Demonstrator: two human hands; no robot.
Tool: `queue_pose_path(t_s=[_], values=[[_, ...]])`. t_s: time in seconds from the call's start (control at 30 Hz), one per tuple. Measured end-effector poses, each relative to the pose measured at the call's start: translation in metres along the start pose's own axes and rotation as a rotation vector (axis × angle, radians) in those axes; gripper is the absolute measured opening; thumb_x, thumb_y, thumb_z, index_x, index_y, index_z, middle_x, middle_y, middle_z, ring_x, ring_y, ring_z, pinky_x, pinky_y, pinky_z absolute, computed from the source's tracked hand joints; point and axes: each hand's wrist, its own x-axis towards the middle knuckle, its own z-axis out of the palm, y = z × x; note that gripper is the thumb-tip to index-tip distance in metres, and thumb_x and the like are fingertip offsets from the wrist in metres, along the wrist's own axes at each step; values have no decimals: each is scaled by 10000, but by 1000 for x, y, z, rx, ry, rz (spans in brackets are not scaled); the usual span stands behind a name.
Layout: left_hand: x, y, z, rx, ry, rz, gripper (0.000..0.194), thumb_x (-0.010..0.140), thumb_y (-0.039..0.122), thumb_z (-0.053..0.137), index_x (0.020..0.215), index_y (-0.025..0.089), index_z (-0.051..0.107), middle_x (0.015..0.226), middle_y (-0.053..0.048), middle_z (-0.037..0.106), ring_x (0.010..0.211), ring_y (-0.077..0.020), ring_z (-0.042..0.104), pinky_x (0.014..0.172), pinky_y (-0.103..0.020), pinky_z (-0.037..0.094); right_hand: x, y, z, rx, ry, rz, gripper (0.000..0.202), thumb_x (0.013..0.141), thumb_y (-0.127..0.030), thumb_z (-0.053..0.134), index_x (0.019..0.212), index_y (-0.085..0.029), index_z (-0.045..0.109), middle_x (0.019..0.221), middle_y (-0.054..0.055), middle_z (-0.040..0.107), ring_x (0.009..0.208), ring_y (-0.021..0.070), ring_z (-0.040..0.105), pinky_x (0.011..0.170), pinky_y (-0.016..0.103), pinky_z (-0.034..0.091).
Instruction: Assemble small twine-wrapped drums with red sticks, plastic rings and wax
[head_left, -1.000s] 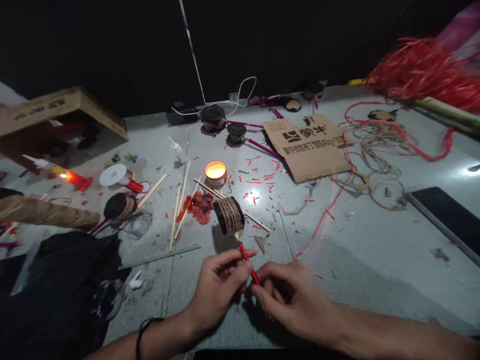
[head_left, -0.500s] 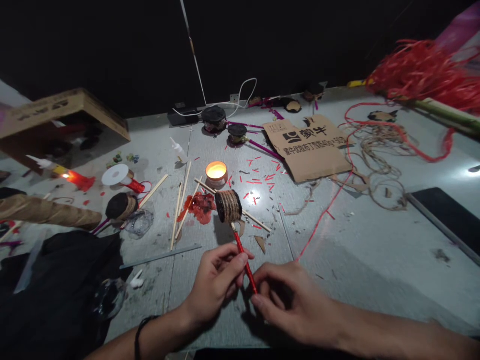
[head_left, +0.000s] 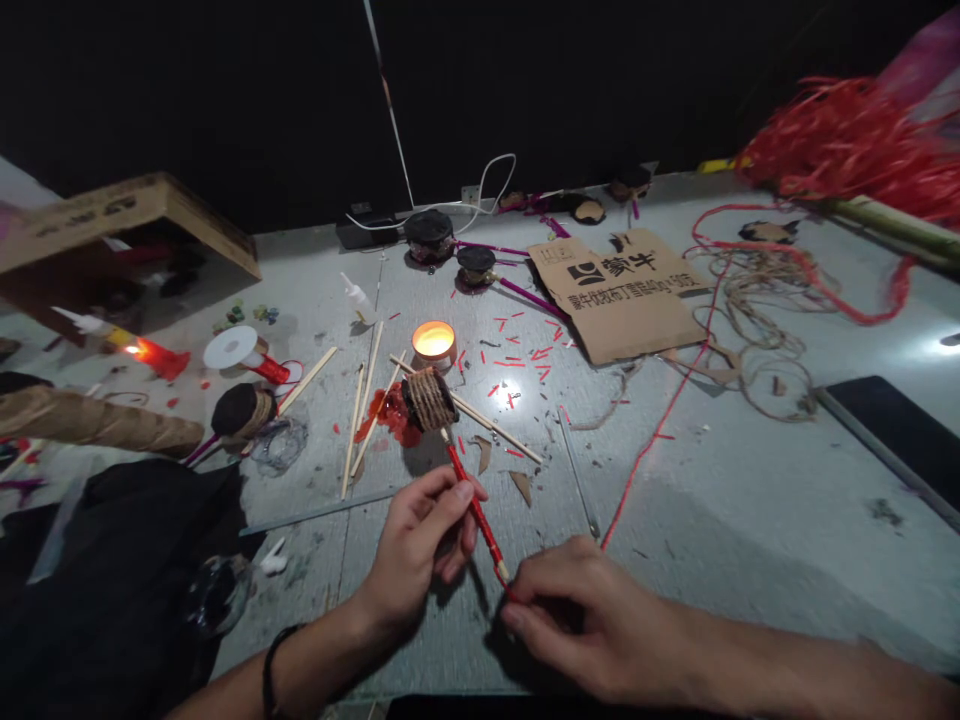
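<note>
The left hand [head_left: 427, 530] pinches the red stick [head_left: 480, 520] between thumb and fingers partway along, likely to steady it. The right hand [head_left: 592, 620] has thumb and forefinger pressed together by its pale near tip, apparently gripping the cord [head_left: 652, 445], perhaps for tension. The stick slants away, so the drum [head_left: 431, 400] at its far end clears both hands. Beyond sits the lit candle [head_left: 434, 343], upright, presumably keeping its melt level; the cord trails toward the twine [head_left: 757, 300].
</note>
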Motion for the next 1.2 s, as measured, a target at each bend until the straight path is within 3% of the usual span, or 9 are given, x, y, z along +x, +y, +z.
queue_pose_path(t_s=[0.23,0.4,0.63,0.9,1.2], values=[[-1,-6,0,89,8,47,466,941,611,751,875,171,613,562,79,532,383,-28,383,375,-129,278,-1,1,-6,-91,55,-84,324,1050,-310,574,747,-210,628,598,-33,551,524,110,472,542,245,385],[-1,-7,-1,111,-1,52,482,952,611,744,825,176,578,556,81,517,390,-26,388,390,-131,281,0,3,-9,-90,101,-64,295,1067,-293,559,837,-184,708,639,-10,636,542,106,507,555,233,396],[1,-4,0,122,9,46,521,935,650,740,805,180,556,556,83,517,377,-23,383,376,-131,282,3,10,-4,-121,102,-4,365,1071,-297,524,776,-167,696,623,-3,617,539,104,481,543,236,368],[4,-4,0,144,30,24,555,881,657,793,771,196,503,515,105,463,376,-23,354,374,-125,275,-1,6,-4,-123,162,-127,292,1062,-238,538,835,-173,709,660,4,673,564,105,535,577,225,401],[4,-4,0,108,-12,8,561,875,655,797,751,186,515,506,103,473,360,-17,352,366,-124,267,1,14,-3,-119,154,-49,353,1090,-270,499,812,-162,687,639,-17,598,558,100,494,572,224,383]])
